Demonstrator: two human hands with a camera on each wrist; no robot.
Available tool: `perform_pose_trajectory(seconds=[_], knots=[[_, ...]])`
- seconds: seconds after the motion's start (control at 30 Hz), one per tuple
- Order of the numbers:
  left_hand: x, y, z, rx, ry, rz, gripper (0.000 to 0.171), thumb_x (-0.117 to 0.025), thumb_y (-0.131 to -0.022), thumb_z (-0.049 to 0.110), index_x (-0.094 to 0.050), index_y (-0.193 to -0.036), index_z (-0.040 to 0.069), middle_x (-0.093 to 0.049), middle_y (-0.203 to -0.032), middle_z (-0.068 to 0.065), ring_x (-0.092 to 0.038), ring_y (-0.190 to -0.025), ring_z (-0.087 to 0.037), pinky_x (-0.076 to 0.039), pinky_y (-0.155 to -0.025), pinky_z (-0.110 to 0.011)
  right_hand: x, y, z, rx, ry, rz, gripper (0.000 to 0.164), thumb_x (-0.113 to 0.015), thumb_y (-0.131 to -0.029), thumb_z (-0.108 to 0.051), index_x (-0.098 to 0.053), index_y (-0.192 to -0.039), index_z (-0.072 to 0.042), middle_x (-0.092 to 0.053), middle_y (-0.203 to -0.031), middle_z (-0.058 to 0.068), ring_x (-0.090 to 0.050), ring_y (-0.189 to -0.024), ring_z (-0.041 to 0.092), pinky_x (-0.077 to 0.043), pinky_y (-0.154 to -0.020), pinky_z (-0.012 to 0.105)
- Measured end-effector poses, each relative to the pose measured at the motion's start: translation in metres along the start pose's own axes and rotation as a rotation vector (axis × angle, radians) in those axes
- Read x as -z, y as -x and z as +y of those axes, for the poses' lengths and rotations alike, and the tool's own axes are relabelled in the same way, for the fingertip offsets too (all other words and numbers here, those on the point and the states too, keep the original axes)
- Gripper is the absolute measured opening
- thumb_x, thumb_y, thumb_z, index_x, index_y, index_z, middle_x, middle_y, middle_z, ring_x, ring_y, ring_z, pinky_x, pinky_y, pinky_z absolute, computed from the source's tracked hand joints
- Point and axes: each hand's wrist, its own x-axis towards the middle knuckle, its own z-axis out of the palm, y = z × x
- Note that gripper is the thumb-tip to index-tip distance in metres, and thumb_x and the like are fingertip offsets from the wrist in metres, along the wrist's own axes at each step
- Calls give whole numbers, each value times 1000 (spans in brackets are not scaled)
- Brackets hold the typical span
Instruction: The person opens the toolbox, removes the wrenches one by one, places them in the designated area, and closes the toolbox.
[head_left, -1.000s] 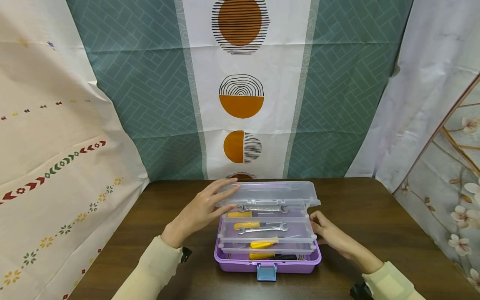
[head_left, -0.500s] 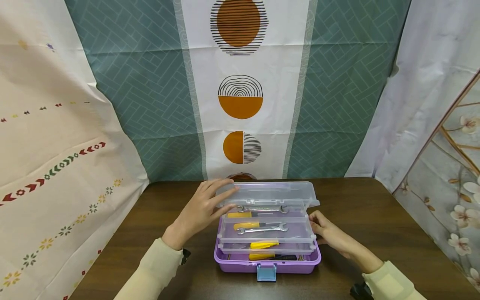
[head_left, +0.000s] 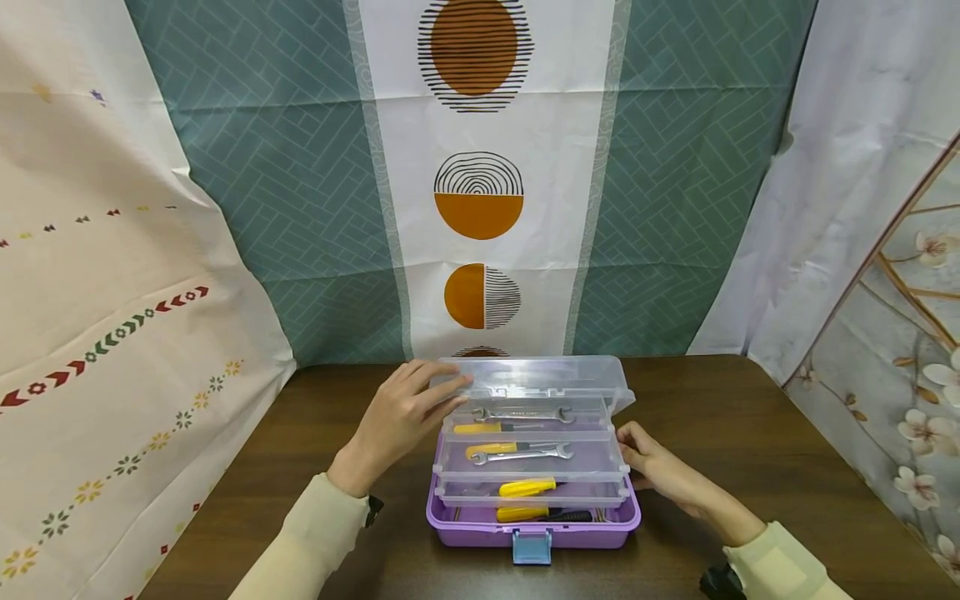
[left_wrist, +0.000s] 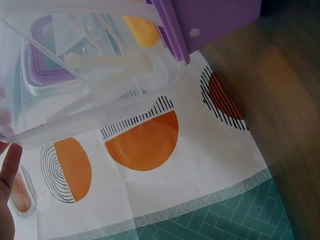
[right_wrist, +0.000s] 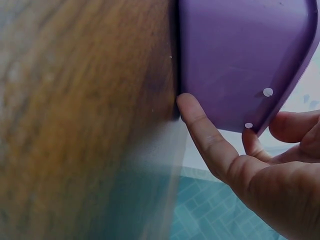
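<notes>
Two hands, one toolbox — two wrenches; four yellow handles

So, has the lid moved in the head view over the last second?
Yes, slightly upward: the top edge of the lid sat just below the back edge of the table and now pokes above it.
</notes>
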Motion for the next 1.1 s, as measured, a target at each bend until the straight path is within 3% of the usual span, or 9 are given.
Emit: perform_pose_trajectory(seconds=[0.23, 0.4, 0.6, 0.9, 1.1], knots=[[-6, -3, -5, 94, 64, 15, 31, -84, -89, 19, -78, -118, 9, -74, -116, -6, -67, -106, -24, -58, -93, -36, 0, 1, 1, 0, -4, -7, 19, -36, -113, -12, -36, -124, 3, -42, -131, 28, -57, -118, 38, -57, -89, 58], [-10, -6, -8, 160, 120, 59, 32, -91, -80, 13, -80, -110, 9, -75, -117, -6, -68, -109, -24, -60, -85, -34, 0, 1, 1, -4, -1, -2, 18, -36, -113, -13, -36, -123, 3, -45, -129, 26, -58, -119, 38, -57, -90, 59], [-12, -8, -10, 172, 123, 79, 30, -90, -81, 15, -80, -109, 9, -75, -116, -6, -68, -110, -24, -59, -92, -38, 1, 1, 0, 0, 4, -8, 19, -36, -113, -14, -36, -123, 2, -47, -129, 27, -57, -121, 41, -56, -90, 59], [-16, -12, -16, 228, 129, 72, 32, -89, -80, 10, -80, -111, 10, -74, -120, -5, -66, -114, -25, -57, -94, -40, 0, 1, -1, -3, 18, -9, 19, -38, -113, -15, -35, -123, 1, -47, -129, 26, -56, -121, 41, -56, -92, 59], [-18, -10, -17, 260, 182, 68, 29, -84, -87, 10, -79, -115, 10, -72, -126, -6, -63, -120, -26, -54, -99, -41, 0, 1, 0, -4, 23, -14, 19, -38, -112, -13, -34, -124, 2, -48, -128, 25, -55, -123, 41, -55, -92, 60]])
